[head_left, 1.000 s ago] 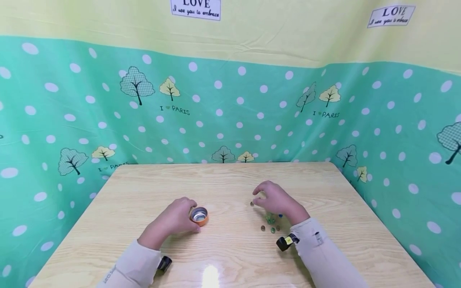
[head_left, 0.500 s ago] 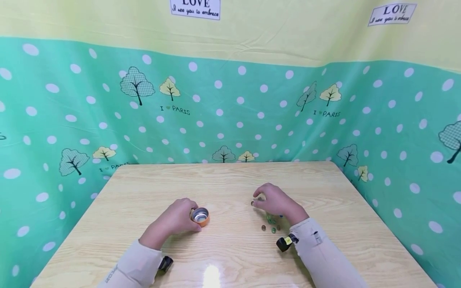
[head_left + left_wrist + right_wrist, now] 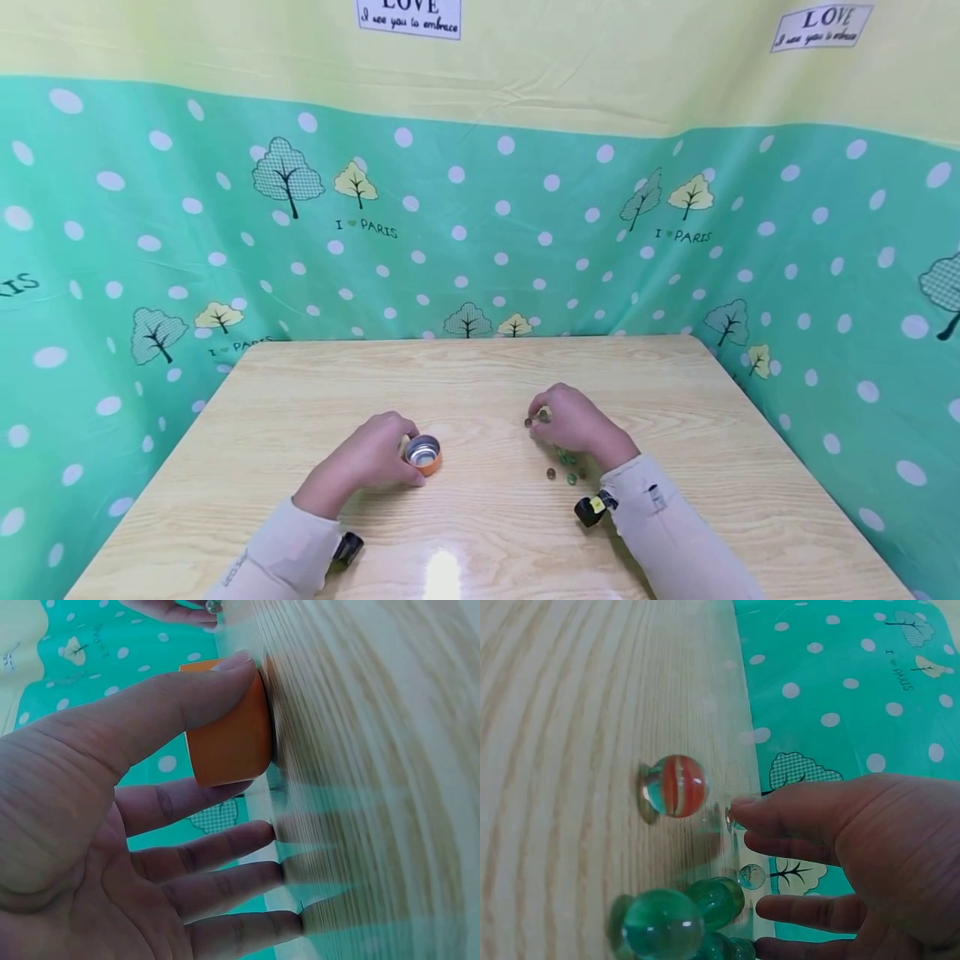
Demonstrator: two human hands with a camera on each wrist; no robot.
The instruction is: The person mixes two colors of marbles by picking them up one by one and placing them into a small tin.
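Note:
My left hand (image 3: 371, 457) grips a small round orange tin (image 3: 430, 468) between thumb and index finger, its silvery inside facing up. The left wrist view shows the tin's base (image 3: 232, 739) on or just above the table and the other fingers spread apart. Right of it, my right hand (image 3: 572, 421) pinches a small glass marble (image 3: 528, 423) at thumb and index fingertips; the thumb mostly hides it in the right wrist view. A clear marble (image 3: 751, 876) lies beyond these fingertips. Nearer are a red-striped marble (image 3: 679, 786) and several green marbles (image 3: 664, 924).
Several marbles (image 3: 572, 479) lie on the wooden table (image 3: 480, 533) beneath and in front of the right forearm. A green polka-dot cloth (image 3: 480, 208) hangs behind the table and along both sides. Small black cameras (image 3: 590, 511) are strapped to the wrists.
The right thumb and index finger have closed in on the marble, where a gap showed earlier. My left hand and the tin have shifted slightly right.

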